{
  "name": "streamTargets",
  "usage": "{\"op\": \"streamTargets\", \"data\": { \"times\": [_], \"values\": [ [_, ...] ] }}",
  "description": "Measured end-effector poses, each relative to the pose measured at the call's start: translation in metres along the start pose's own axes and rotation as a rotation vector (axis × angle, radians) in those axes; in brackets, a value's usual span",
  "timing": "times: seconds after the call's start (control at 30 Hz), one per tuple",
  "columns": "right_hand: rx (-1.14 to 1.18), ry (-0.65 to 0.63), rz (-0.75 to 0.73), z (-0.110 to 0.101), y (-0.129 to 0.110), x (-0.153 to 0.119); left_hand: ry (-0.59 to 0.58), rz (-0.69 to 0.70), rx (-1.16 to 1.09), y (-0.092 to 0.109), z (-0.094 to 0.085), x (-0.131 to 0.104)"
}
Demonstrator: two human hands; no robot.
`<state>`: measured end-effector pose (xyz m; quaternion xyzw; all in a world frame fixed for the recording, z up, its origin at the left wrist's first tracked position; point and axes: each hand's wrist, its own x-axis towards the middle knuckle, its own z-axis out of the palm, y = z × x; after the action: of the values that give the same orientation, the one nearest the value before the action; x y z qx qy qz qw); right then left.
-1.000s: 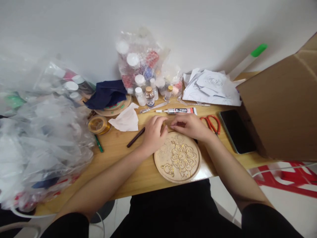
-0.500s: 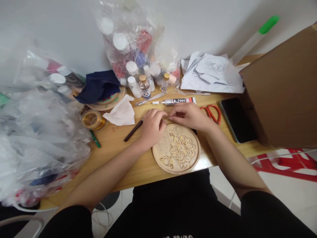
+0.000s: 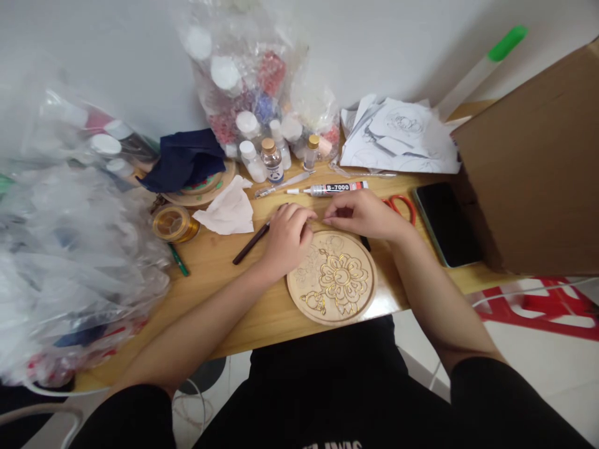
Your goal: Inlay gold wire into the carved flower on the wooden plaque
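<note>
A round wooden plaque (image 3: 344, 280) lies at the table's front edge, its flower design partly outlined in shiny gold line. My left hand (image 3: 289, 237) rests over its upper left rim, with thumb and fingers closed in a pinch. Just above the top rim, my right hand (image 3: 359, 215) is pinched too, its fingertips a small gap from the left ones. Whatever thin thing they hold is too fine to make out. A dark brown pen (image 3: 251, 243) lies beside my left hand. Orange-handled scissors (image 3: 403, 209) are partly hidden behind my right wrist.
Behind my hands lie a B-7000 glue tube (image 3: 339, 188) and small bottles (image 3: 272, 161). A spool of gold wire (image 3: 175, 224) and crumpled tissue (image 3: 227, 209) sit left, near bulky plastic bags (image 3: 79, 249). Rightward are a phone (image 3: 447, 224), paper sketches (image 3: 397, 140) and a cardboard box (image 3: 538, 168).
My right fingertips have drawn slightly to the right, widening the gap from my left hand. The left hand and the plaque stay about where they were.
</note>
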<state>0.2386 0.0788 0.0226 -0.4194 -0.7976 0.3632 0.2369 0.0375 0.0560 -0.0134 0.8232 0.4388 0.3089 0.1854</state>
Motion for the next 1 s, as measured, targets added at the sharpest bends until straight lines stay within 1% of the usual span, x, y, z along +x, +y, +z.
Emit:
{"op": "streamTargets", "data": {
  "times": [0.27, 0.6, 1.0],
  "values": [
    [-0.020, 0.013, 0.015, -0.0031, -0.0020, -0.0004, 0.001, 0.013, 0.010, -0.0010, 0.0009, 0.0000],
    [0.047, -0.069, 0.055, -0.0057, -0.0014, -0.0022, -0.007, 0.005, 0.007, -0.0017, 0.0007, 0.0001],
    [0.072, -0.045, 0.069, -0.0067, -0.0025, -0.0044, 0.028, 0.036, 0.000, -0.0036, 0.0009, -0.0008]
  ]
}}
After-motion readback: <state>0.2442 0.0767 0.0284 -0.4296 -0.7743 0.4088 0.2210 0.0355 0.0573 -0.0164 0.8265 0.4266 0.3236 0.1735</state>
